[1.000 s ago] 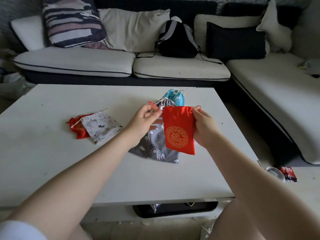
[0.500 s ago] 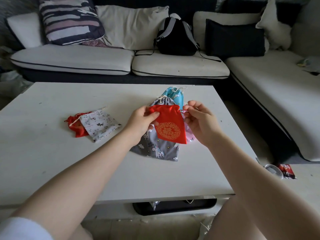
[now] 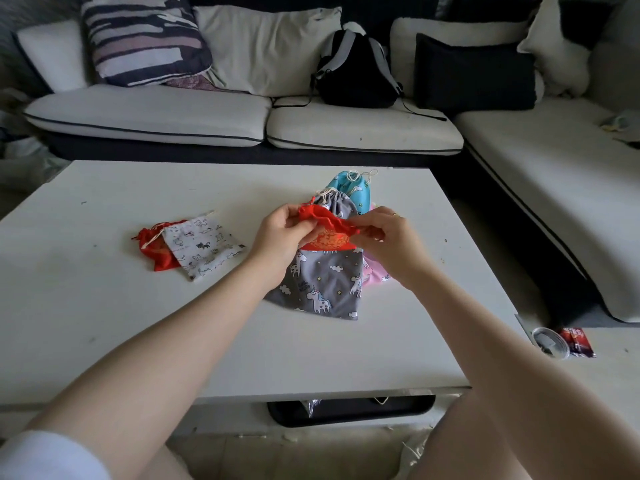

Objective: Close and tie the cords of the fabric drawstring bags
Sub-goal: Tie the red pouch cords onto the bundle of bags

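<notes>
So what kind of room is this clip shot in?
Most likely a home living room: an L-shaped sofa with cushions, a low white coffee table, and a black backpack on the seat.

Soft, dim daylight fills the room with no glare, and the white table (image 3: pixel 104 306) reads flat grey, with only faint shadows under the arms. The dark sofa (image 3: pixel 346 157) base loses detail in shade. Wide-angle distortion bends the table's edges and the forearms near the corners; the centre is fairly sharp.
</notes>
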